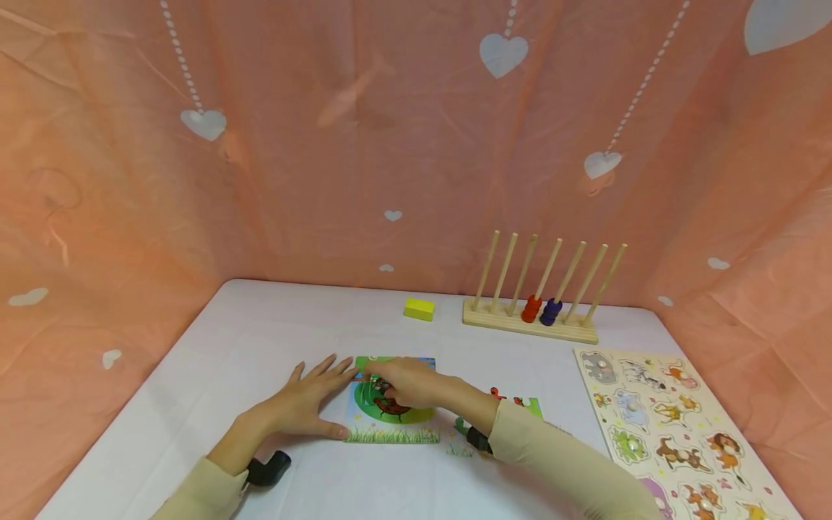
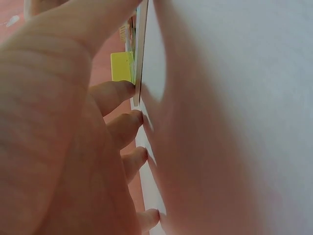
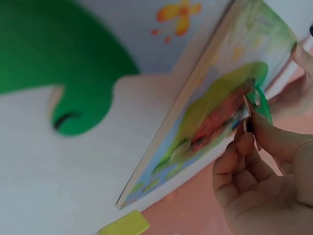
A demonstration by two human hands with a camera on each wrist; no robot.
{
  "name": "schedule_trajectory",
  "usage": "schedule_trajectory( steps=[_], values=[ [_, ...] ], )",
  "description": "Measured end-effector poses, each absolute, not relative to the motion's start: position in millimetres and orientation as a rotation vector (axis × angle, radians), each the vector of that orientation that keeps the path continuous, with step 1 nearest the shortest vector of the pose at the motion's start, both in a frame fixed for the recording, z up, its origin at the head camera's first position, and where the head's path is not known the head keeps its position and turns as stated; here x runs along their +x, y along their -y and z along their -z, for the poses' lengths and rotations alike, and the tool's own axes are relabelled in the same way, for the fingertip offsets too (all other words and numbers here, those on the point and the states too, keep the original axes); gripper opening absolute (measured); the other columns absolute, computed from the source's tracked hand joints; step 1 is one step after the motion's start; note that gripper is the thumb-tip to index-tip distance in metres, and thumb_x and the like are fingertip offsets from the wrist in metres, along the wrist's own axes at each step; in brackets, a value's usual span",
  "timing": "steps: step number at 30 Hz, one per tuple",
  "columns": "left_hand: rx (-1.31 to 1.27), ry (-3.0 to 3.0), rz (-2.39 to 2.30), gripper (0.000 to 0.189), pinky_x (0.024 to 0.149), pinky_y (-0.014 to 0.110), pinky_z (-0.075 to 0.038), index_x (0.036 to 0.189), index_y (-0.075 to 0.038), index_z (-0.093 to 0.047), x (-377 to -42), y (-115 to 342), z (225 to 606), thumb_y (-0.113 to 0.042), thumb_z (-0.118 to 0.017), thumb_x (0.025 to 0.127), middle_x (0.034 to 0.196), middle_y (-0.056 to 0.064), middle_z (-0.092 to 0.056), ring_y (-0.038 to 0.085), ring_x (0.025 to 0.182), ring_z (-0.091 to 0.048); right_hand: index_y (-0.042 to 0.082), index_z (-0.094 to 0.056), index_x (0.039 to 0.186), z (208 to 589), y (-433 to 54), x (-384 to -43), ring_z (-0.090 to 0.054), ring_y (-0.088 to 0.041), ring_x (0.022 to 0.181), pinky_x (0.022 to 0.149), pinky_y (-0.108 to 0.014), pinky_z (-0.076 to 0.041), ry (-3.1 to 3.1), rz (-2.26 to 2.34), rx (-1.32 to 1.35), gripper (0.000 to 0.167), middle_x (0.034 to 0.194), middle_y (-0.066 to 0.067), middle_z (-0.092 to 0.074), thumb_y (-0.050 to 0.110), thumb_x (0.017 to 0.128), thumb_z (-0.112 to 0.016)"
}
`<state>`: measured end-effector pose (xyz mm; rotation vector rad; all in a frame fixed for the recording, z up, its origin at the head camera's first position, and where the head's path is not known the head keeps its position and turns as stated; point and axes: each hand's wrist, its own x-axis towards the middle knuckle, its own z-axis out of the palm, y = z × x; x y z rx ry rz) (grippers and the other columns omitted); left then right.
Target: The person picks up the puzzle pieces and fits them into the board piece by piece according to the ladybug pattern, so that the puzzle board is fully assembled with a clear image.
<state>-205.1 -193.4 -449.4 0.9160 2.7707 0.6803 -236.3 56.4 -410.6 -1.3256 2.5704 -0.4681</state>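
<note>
Fingers of the left hand (image 1: 305, 404) lie straight and spread on the white worktop (image 1: 214, 339), their tips touching the left edge of the small puzzle board (image 1: 393, 432), which sits near the worktop's middle. The right hand (image 1: 406, 383) hovers over that board, pinching a small puzzle piece (image 3: 247, 110) between thumb and fingertips above the green picture. A loose green piece (image 3: 58, 73) lies just right of the board. Farther away stand a yellow block (image 1: 419, 309) and a wooden peg rack (image 1: 529, 321); an animal puzzle (image 1: 669, 426) lies at right.
</note>
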Motion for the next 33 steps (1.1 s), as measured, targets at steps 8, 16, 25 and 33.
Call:
schedule_trajectory(
  steps=[8, 16, 25, 33],
  values=[
    [0.913, -2.771, -0.678, 0.104, 0.103, 0.082, -0.003, 0.155, -0.011, -0.037, -205, 194, 448, -0.066, -0.075, 0.075, 0.161, 0.017, -0.027, 0.047, 0.148, -0.014, 0.012, -0.051, 0.143, 417, -43, -236, -0.063, -0.012, 0.105, 0.086, -0.02, -0.051, -2.578, 0.381, -1.305, 0.059, 0.135, -0.009, -0.058, 0.007, 0.089, -0.075],
    [0.901, -2.766, -0.67, 0.105, 0.104, 0.081, -0.002, 0.154, -0.009, -0.037, -205, 193, 450, -0.067, -0.074, 0.075, 0.162, 0.016, -0.026, 0.046, 0.149, -0.013, 0.011, -0.057, 0.14, 420, -42, -236, -0.064, -0.015, 0.098, 0.082, -0.02, -0.052, -2.608, 0.373, -1.248, 0.055, 0.134, -0.017, -0.053, 0.015, 0.089, -0.076],
    [0.921, -2.774, -0.664, 0.104, 0.103, 0.081, -0.003, 0.155, -0.009, -0.037, -205, 193, 450, -0.066, -0.074, 0.076, 0.162, 0.017, -0.026, 0.047, 0.148, -0.014, 0.004, -0.051, 0.142, 421, -50, -232, -0.047, -0.004, 0.073, 0.065, -0.013, -0.043, -2.577, 0.543, -1.302, 0.057, 0.104, -0.004, -0.048, 0.017, 0.092, -0.073],
    [0.933, -2.778, -0.663, 0.105, 0.102, 0.082, -0.004, 0.153, -0.006, -0.038, -206, 193, 450, -0.066, -0.074, 0.075, 0.161, 0.018, -0.027, 0.047, 0.147, -0.016, 0.01, -0.059, 0.136, 423, -56, -204, -0.057, -0.014, 0.108, 0.089, -0.024, -0.049, -2.759, 0.034, -1.553, 0.052, 0.126, -0.005, -0.055, 0.041, 0.095, -0.066]
  ],
)
